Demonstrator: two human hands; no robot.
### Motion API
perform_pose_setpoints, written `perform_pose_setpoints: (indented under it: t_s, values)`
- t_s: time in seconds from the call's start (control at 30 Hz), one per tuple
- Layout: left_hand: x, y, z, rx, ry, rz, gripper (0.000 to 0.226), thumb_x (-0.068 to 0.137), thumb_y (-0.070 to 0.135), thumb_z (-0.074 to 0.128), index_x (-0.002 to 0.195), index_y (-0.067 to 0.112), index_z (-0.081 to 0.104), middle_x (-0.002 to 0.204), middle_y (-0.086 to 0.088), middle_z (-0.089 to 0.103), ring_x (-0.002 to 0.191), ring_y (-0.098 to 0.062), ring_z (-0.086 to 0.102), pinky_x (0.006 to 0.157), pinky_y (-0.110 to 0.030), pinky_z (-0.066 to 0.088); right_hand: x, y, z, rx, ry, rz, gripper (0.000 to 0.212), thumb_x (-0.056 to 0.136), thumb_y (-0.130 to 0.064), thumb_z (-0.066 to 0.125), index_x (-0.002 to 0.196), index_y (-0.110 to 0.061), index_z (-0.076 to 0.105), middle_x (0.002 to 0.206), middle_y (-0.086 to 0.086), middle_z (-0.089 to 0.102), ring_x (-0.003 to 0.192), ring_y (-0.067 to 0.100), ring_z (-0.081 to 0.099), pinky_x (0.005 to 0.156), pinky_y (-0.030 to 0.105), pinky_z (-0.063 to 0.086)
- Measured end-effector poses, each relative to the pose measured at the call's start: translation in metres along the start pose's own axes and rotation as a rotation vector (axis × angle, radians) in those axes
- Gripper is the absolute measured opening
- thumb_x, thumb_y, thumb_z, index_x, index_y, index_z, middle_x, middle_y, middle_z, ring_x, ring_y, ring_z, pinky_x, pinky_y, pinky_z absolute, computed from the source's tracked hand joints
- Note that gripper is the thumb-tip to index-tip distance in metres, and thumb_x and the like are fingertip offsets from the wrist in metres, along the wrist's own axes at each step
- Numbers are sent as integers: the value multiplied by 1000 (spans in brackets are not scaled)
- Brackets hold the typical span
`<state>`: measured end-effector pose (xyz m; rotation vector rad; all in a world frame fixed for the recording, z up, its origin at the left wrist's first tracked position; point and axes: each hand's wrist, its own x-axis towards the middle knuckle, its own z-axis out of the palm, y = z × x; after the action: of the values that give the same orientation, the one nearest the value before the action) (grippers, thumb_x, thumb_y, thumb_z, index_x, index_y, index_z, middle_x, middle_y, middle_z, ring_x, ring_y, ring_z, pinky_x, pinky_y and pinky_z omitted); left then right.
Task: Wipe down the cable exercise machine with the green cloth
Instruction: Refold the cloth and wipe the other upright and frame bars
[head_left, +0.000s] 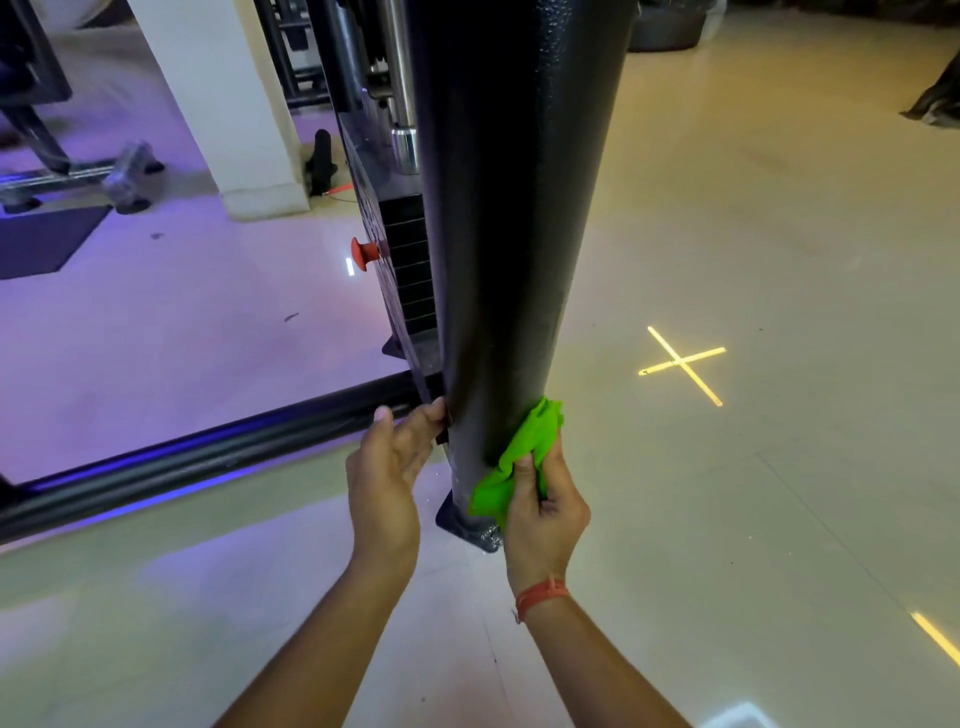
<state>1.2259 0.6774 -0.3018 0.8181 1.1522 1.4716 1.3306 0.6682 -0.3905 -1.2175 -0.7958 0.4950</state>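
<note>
1. Bar (197, 457): a dark floor rail of the machine runs away to the left of the left hand, low down and well clear of the cloth.
2. Left hand (389, 467): fingers fairly straight and relaxed, holding nothing; the fingertips (434, 410) touch the post's left edge just above its foot, likely to steady it.
3. Knob (363, 253): a red pin head above and beyond the left hand, beside the weight stack (410, 270).
4. Post (498, 234): the wide black upright stands between the two hands and rises out of view. It looks rigid, heavy and fixed at its base plate (467, 530), so it should take firm pressure; its glossy, faintly pebbled paint may let a cloth slide easily.
5. Cloth (519, 457): green, soft and light, bunched in folds against the post's lower right side, just above the base. Best held as a wad in the palm so a broad face meets the metal.
6. Right hand (540, 514): curled round the cloth's lower part, thumb on top, pressing it to the post.
</note>
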Motion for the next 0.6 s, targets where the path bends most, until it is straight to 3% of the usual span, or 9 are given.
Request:
perform_pose_setpoints:
  t_s: [0.07, 0.1, 0.17, 0.2, 0.3, 0.4, 0.5, 0.6]
  values:
    - [7, 4, 10, -26, 106, 8, 54, 107, 33, 33, 85, 11, 77, 93, -8, 79, 96, -21, 74, 103, -40, 50, -10, -4, 7, 110, 108, 192, 43, 98, -8, 64, 137, -25, 57, 138, -4, 63, 121, 2, 62, 103, 44, 52]
    - [8, 4, 12, -12, 122, 27, 53, 107, 31, 34, 85, 11, 77, 91, -7, 79, 93, -20, 75, 98, -37, 53, -13, -5, 12, 164, 173, 235, 43, 98, -6, 63, 136, -23, 57, 134, -5, 66, 113, -5, 63, 97, 37, 57]
    - [6, -4, 9, 55, 64, 100, 43, 107, 24, 36, 96, 11, 76, 97, -3, 79, 97, -14, 74, 92, -30, 55, -18, 0, 23, 233, 266, 263, 44, 97, -4, 62, 138, -19, 56, 127, -10, 67, 100, -13, 64, 82, 17, 59]
    - [5, -13, 4, 78, 17, 118, 39, 107, 20, 37, 105, 10, 74, 103, -2, 78, 102, -13, 73, 93, -27, 56, -24, 8, 29, 214, 284, 257, 45, 96, -7, 64, 139, -20, 57, 127, -12, 67, 105, -12, 64, 84, 15, 57]
    - [6, -45, -21, 136, -91, 114, 36, 104, 24, 42, 124, 10, 68, 118, 3, 74, 116, -10, 67, 103, -31, 52, -47, 61, 42, 94, 266, 426, 49, 96, -17, 68, 140, -36, 57, 138, -11, 63, 127, 12, 60, 104, 34, 52]
    - [7, -73, -40, 270, -177, 117, 50, 93, 38, 43, 133, 17, 64, 127, 9, 70, 125, -7, 61, 105, -30, 45, -58, 110, 45, 156, 229, 639, 41, 98, -27, 64, 137, -41, 61, 131, -3, 68, 116, 24, 67, 101, 42, 55]
    - [3, -86, -46, 299, -206, 27, 39, 97, 36, 44, 124, 24, 69, 122, 12, 72, 121, -4, 62, 109, -33, 42, -49, 98, 50, 231, 267, 583, 36, 95, -43, 59, 129, -55, 61, 120, 1, 71, 107, 31, 69, 92, 54, 58]
    - [5, -83, -47, 284, -199, 17, 36, 106, 28, 36, 116, 24, 71, 117, 8, 74, 119, -4, 63, 110, -31, 40, -47, 69, 58, 269, 266, 362, 48, 104, -27, 57, 151, -32, 47, 141, -5, 61, 120, 10, 63, 95, 20, 54]
